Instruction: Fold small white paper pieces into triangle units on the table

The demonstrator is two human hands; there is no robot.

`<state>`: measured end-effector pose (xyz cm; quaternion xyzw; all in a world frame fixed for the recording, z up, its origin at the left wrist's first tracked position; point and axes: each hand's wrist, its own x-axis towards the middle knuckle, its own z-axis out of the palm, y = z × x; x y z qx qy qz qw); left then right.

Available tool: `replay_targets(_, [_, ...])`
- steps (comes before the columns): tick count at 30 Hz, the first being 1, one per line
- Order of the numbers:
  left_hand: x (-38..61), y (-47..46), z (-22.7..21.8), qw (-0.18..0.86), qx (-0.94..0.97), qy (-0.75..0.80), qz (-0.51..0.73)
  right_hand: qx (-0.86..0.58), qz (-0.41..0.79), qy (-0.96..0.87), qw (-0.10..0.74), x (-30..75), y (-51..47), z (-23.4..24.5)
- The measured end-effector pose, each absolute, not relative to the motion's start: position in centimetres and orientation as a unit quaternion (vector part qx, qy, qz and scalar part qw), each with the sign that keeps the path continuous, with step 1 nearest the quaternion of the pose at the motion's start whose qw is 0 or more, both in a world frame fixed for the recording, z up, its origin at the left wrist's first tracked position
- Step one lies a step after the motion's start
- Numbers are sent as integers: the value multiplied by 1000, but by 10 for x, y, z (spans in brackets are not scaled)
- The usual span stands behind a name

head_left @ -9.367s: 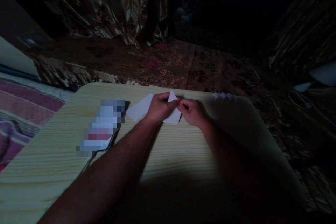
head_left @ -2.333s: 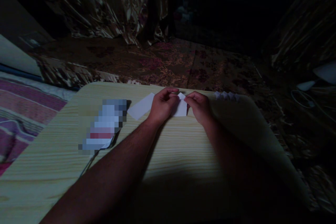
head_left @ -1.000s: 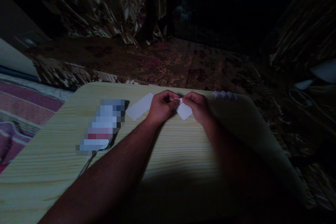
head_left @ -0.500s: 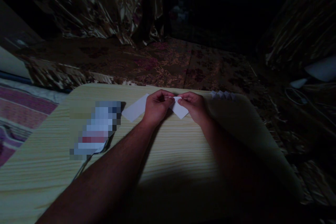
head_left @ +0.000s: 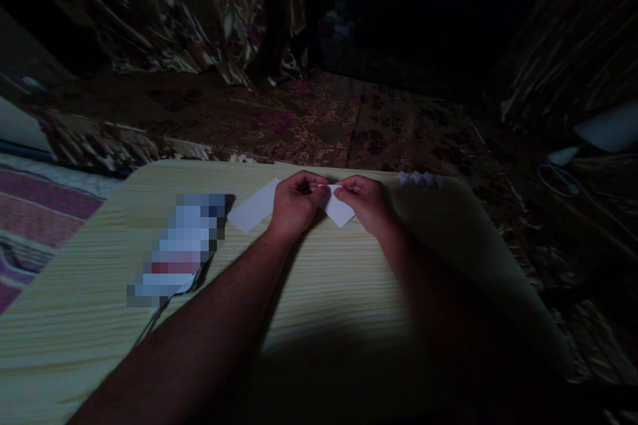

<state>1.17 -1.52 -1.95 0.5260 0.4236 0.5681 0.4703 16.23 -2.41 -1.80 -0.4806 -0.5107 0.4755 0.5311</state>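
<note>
Between my hands is a small white piece of paper (head_left: 341,211), its lower end tapering to a corner. My left hand (head_left: 298,204) pinches its upper left edge between thumb and fingers. On the opposite side, my right hand (head_left: 365,201) grips the upper right edge the same way, thumb on top. Part of the paper's top is covered by the fingertips. A flat white paper strip (head_left: 253,207) lies just left of my left hand, partly behind it. Beyond my right hand, several small pointed folded paper pieces (head_left: 420,180) stand in a row near the far edge.
A blurred-out phone-like device (head_left: 182,246) with a cable lies on the left of the light wooden table (head_left: 329,292). Behind the table stretches a dark patterned cover (head_left: 299,119). A white lamp-like object (head_left: 608,129) and cord are at the far right.
The view has shifted slightly, so everything sits a little further left. Both hands keep their pinch on the paper, whose top edge now looks straighter.
</note>
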Motion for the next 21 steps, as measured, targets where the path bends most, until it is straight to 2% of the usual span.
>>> replay_targets(21, [12,-17,-18,454,530,435,568,-484,480,-511,524,162,-26,-17])
